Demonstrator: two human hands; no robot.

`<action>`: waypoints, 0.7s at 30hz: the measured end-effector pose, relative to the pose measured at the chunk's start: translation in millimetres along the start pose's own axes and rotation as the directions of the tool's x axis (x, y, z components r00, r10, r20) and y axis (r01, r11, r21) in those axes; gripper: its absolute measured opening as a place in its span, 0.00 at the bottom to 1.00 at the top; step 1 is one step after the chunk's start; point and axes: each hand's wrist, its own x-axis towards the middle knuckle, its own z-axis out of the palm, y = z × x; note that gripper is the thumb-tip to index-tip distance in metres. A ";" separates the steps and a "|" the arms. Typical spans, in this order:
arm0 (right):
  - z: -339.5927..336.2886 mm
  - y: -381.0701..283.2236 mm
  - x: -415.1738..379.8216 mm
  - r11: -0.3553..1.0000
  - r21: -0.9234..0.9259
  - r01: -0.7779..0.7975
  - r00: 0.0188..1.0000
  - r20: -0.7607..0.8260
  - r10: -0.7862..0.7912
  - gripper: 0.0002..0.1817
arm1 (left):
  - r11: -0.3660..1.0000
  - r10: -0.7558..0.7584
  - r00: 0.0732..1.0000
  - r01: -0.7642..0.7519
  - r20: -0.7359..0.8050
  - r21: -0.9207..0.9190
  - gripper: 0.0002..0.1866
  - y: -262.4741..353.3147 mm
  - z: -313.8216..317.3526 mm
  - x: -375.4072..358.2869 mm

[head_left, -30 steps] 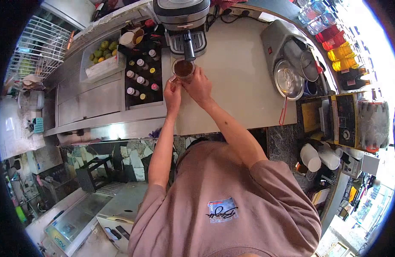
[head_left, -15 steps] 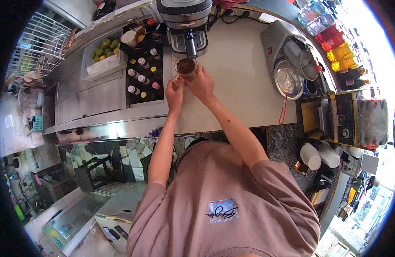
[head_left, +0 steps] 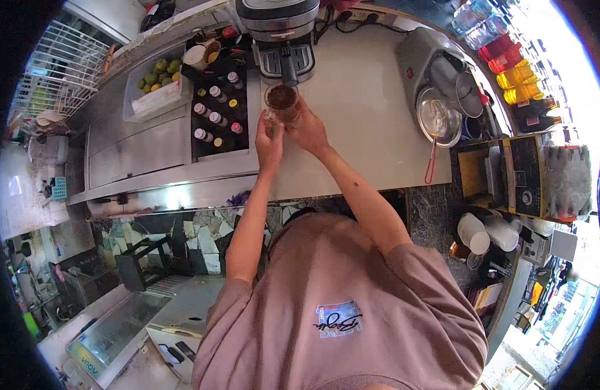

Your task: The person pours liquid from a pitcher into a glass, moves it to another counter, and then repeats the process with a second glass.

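A clear glass cup [head_left: 291, 116] with dark brown contents is held up between my two hands, just in front of the espresso machine [head_left: 277, 29]. My right hand [head_left: 307, 132] wraps round the cup's right side. On the near left side, my left hand [head_left: 269, 144] is closed with its fingertips against the glass, perhaps at a handle that I cannot make out clearly. The machine's black portafilter handle [head_left: 289, 70] points toward me, right above the cup's far rim. Whether the brown contents are liquid or powder is hard to tell.
Left of my hands, capped bottles [head_left: 218, 119] stand in a dark recess, beside a plastic bin [head_left: 158, 104] of green and yellow fruit. On the right are a grey appliance [head_left: 420, 65], a metal bowl [head_left: 453, 133] and a red-handled strainer [head_left: 431, 162]. Cables lie behind the pale counter [head_left: 358, 130].
The cup has moved slightly away from me, closer to the portafilter handle. My left hand has shifted a little to the right; both hands still hold the cup.
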 end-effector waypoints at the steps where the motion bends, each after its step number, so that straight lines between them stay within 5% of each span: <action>1: -2.4 -2.3 0.6 1.000 0.001 -0.001 1.000 -0.001 0.001 0.46 | 1.000 0.001 1.000 -0.001 0.001 0.001 0.27 1.3 -0.8 0.2; 13: -4.2 -5.1 -2.2 0.997 0.042 -0.059 0.998 -0.016 0.060 0.35 | 0.991 0.023 0.998 -0.030 0.058 0.132 0.20 -5.0 -4.7 10.5; 21: 1.9 6.3 -7.0 0.999 -0.017 -0.032 0.998 -0.057 0.031 0.39 | 0.998 0.005 0.999 -0.008 -0.048 -0.058 0.21 -6.7 -0.9 1.6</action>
